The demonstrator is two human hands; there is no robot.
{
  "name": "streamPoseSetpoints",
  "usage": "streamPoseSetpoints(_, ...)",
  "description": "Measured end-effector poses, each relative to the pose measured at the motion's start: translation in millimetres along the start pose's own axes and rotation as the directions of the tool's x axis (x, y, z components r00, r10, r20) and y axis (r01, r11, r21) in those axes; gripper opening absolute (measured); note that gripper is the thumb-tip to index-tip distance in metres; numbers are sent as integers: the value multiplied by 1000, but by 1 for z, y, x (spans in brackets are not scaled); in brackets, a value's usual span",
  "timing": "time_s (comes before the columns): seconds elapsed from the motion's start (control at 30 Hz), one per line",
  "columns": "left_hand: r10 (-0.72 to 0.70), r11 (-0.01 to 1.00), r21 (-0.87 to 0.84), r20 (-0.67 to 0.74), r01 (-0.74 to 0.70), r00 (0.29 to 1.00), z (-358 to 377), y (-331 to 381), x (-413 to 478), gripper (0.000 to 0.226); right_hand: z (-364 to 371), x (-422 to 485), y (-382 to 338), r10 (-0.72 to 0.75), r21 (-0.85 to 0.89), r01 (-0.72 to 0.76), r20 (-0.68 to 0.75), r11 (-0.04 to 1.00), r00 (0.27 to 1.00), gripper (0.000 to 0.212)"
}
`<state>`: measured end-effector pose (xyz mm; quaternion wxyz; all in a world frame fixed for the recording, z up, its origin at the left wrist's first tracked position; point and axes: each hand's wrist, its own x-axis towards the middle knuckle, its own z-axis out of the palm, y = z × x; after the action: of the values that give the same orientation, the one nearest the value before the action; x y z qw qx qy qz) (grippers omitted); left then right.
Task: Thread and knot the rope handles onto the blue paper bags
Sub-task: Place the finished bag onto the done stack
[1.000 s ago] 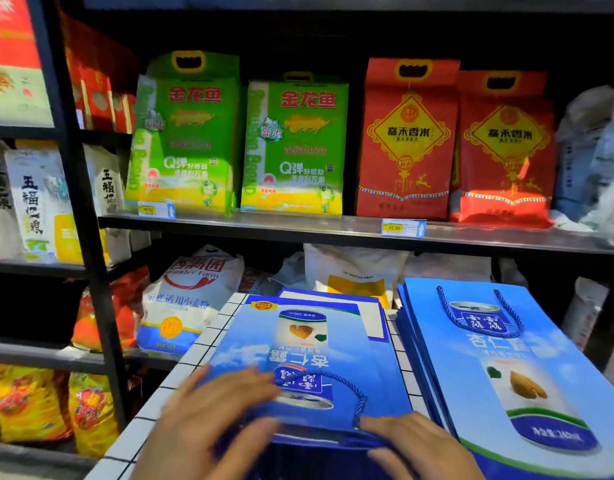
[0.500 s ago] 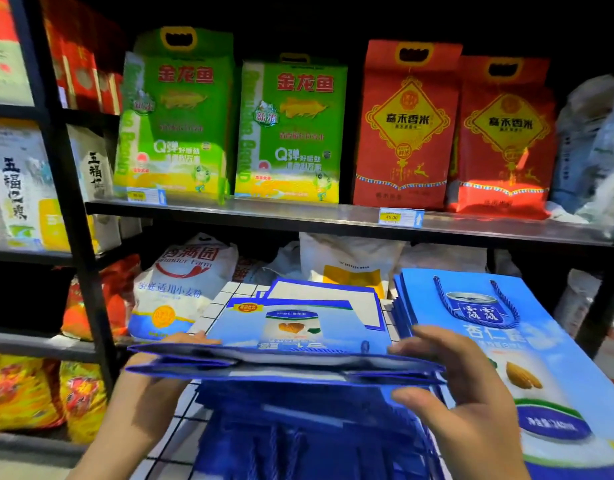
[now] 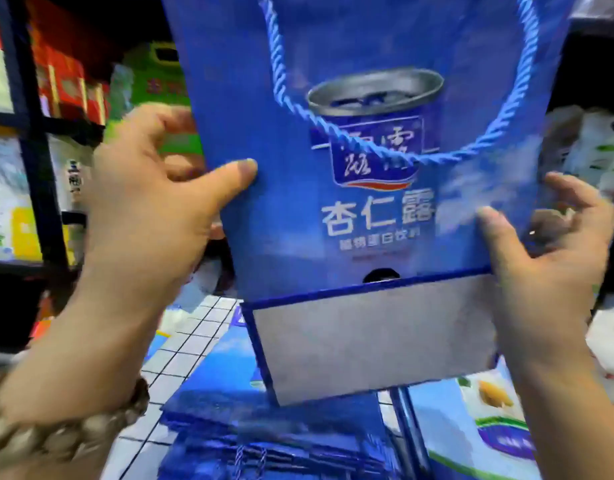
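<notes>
Bag (image 3: 374,237) was up close before you, flat, bottom flap nearest. Your left hand (image 3: 153,209) pinched its left edge and your right hand (image 3: 547,258) its right edge, thumbs on the front. Handle (image 3: 291,98) was threaded on this face; knots and back face hidden. Probably done. Stacks (image 3: 264,427) lay on the table (image 3: 181,358) beyond; couldn't tell how many were left.

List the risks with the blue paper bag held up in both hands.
1. The left hand and right hand pinch the blue paper bag only at its side edges; it could slip or crease.
2. The twisted blue rope handle hangs loose; its knots are out of view, so a weak one could go unnoticed.
</notes>
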<state>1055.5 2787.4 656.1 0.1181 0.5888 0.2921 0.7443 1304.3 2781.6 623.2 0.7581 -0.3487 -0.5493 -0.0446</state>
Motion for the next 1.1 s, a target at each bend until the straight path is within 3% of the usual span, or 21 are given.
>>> streamPoseSetpoints(0.07,-37,998,-44,78,41,996,38,2,3,43,-31,15,6,17,-199,-16,5,980,1000,47)
streamPoseSetpoints(0.13,-151,986,-41,193,162,970,79,-19,0,50,-61,22,17,195,-373,-172,26,912,980,63)
streamPoseSetpoints(0.2,-273,958,-9,289,288,918,122,-49,-15,50,-86,19,36,338,-563,-265,28,783,941,64)
streamPoseSetpoints(0.3,-466,883,141,372,447,803,175,-98,-49,50,-115,9,68,498,-763,-304,26,570,867,60)
streamPoseSetpoints(0.43,-620,782,391,398,486,676,205,-138,-91,47,-130,-11,112,631,-912,-228,41,340,775,56)
streamPoseSetpoints(0.5,-661,730,559,434,393,612,208,-149,-102,48,-135,-19,135,680,-937,-202,49,285,731,56)
streamPoseSetpoints(0.57,-652,676,719,481,162,585,207,-146,-105,47,-137,-28,152,731,-974,-140,37,180,682,61)
streamPoseSetpoints(0.63,-573,669,736,597,-100,561,205,-130,-109,44,-137,-33,157,725,-998,-15,36,63,687,63)
streamPoseSetpoints(0.67,-537,700,689,680,-187,500,205,-120,-115,42,-135,-34,156,698,-998,31,59,52,714,61)
streamPoseSetpoints(0.73,-515,760,584,809,-287,282,203,-98,-136,45,-128,-34,153,652,-988,104,156,117,742,54)
streamPoseSetpoints(0.8,-551,748,546,828,-378,107,200,-85,-160,64,-114,-39,150,677,-963,190,270,192,685,45)
streamPoseSetpoints(0.83,-574,724,548,815,-420,74,199,-85,-170,71,-108,-45,150,719,-954,216,300,210,627,42)
streamPoseSetpoints(0.93,-620,670,570,782,-476,63,198,-94,-188,73,-101,-69,162,824,-937,302,310,178,474,51)
streamPoseSetpoints(1.1,-609,640,532,791,-555,55,198,-90,-185,73,-101,-72,169,909,-937,322,247,136,335,56)
